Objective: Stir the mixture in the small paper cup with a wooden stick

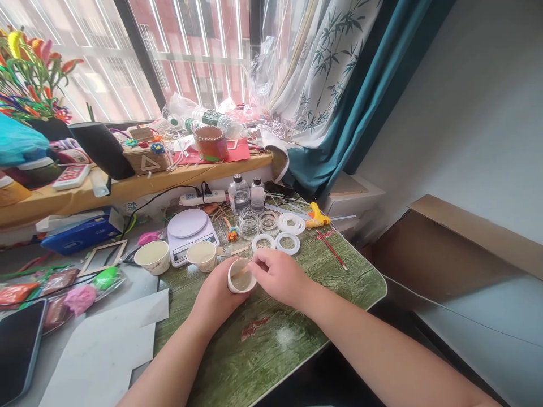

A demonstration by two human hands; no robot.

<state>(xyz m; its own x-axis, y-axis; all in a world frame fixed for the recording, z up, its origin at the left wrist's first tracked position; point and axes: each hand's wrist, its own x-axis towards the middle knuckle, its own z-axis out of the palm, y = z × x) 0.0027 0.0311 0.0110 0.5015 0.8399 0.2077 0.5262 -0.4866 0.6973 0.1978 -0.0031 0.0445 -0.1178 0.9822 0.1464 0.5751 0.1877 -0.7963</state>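
Observation:
My left hand (216, 291) wraps around a paper cup (231, 277) and keeps it tilted toward me above the green table. Cloudy liquid shows inside the cup. Over its rim, my right hand (275, 274) pinches a wooden stick (244, 272), whose lower end dips into the liquid. Two more paper cups stand to the left: one cup (201, 257) close by and another cup (153, 258) farther off. Behind them sits a white digital scale (190, 233). Several clear and white ring moulds (288, 243) lie just beyond my right hand.
Two clear bottles (240, 195) with dark caps stand near a power strip (203, 196). A yellow glue gun (317, 216) and a red pencil (331, 250) lie at the right. White paper sheets (106, 345) and a phone (19, 345) are at the left. A cluttered windowsill (169, 176) runs behind.

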